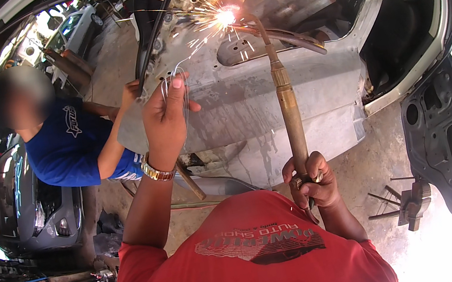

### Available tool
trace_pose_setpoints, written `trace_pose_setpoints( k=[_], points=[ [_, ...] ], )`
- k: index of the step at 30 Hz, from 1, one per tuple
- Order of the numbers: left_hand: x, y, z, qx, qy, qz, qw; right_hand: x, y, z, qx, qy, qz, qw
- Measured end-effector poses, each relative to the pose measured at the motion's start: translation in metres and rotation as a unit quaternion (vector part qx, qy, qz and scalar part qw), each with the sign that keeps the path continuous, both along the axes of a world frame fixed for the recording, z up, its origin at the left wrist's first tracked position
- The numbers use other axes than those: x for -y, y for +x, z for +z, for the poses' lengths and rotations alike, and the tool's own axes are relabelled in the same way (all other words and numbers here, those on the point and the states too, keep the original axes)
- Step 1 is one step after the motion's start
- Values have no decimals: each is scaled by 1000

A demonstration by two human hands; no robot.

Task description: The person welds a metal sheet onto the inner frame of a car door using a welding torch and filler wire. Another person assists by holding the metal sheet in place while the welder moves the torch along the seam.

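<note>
My right hand [313,179] is closed round the valve end of a brass welding torch [285,95], which points away from me. Its bent tip reaches a bright glow [226,17] on the car body, and sparks spray out to the left. Between thumb and fingers, my left hand [167,112] pinches a looped thin wire [183,82]; the wire's end runs up toward the sparks. A wristwatch [157,168] is on my left wrist. Bare grey metal makes up the car's side panel [221,112], with an opening above it. The glare hides the exact spot under the flame.
At the left, a person in a blue shirt [68,143] holds a dark trim piece [150,28] along the car's edge. A detached door panel [445,146] stands at the right, near a metal stand [407,203]. A dark car [32,197] is at far left.
</note>
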State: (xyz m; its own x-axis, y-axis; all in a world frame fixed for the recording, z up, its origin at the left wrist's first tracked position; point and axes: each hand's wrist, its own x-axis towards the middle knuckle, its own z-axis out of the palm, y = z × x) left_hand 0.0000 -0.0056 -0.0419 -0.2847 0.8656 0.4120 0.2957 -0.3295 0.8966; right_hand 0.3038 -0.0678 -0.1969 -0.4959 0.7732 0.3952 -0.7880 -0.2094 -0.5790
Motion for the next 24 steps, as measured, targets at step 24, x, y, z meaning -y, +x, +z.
trace_pose_setpoints(
  k=[24],
  points=[
    [-6, -7, 7, -55, -18, 11, 998, 2, 0, 0, -4, 15, 2, 1000]
  ],
)
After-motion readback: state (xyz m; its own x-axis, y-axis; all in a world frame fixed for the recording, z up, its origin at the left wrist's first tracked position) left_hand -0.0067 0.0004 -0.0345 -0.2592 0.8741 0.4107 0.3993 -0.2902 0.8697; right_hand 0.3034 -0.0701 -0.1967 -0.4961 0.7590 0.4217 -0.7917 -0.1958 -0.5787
